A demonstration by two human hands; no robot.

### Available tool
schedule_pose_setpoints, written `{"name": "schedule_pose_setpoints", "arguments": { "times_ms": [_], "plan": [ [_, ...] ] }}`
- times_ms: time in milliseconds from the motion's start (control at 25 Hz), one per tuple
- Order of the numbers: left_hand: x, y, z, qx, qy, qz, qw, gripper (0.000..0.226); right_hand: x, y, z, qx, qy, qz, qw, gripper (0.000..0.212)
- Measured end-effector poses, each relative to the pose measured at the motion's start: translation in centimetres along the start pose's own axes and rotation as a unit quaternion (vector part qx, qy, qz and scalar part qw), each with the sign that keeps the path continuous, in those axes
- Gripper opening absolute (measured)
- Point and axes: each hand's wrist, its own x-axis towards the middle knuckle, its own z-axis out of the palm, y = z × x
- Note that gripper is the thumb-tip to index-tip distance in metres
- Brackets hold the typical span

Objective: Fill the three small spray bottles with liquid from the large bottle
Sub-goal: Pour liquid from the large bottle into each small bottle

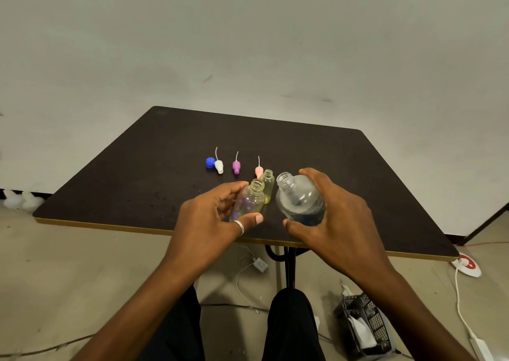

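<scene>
My right hand (330, 217) grips the large clear bottle (298, 198), uncapped and tilted left, above the dark table (137, 173). My left hand (214, 217) holds a small clear bottle (249, 199) with its open neck up, close to the large bottle's mouth. A second small bottle (268, 183) with yellowish contents stands just behind, between the two. Three spray heads lie in a row further back: white (218, 165), purple (236, 166) and pink (259, 170). A blue cap (210, 162) lies next to the white one. A third small bottle is not visible.
The table's near edge runs under my hands, with my knees below it. On the floor are a charger with cable (260, 265), a black basket (363, 325) at the right, a red and white power strip (466, 265), and white objects (19, 199) at the far left.
</scene>
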Motion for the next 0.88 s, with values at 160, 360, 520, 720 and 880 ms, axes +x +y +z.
{"name": "schedule_pose_setpoints", "arguments": {
  "times_ms": [160, 360, 520, 720, 880],
  "plan": [
    [-0.2, -0.6, 0.6, -0.002, -0.008, -0.014, 1.0, 0.063, -0.1, -0.1, 1.0, -0.021, -0.011, 0.001, 1.0, 0.081],
    [-0.4, -0.8, 0.6, -0.006, -0.008, -0.016, 1.0, 0.06, -0.3, -0.4, 1.6, -0.039, -0.016, -0.006, 0.999, 0.078],
    [-0.5, -0.8, 0.7, -0.006, -0.006, -0.02, 1.0, 0.062, -0.4, -0.4, 1.5, -0.062, -0.02, -0.002, 0.998, 0.082],
    [-0.5, -1.1, 0.8, 0.004, -0.007, -0.019, 1.0, 0.064, -0.4, -0.4, 1.5, -0.083, -0.025, 0.0, 0.996, 0.086],
    [-0.5, -1.2, 0.8, 0.012, -0.011, -0.018, 1.0, 0.064, -0.4, -0.4, 1.4, -0.081, -0.036, 0.007, 0.996, 0.086]
  ]
}}
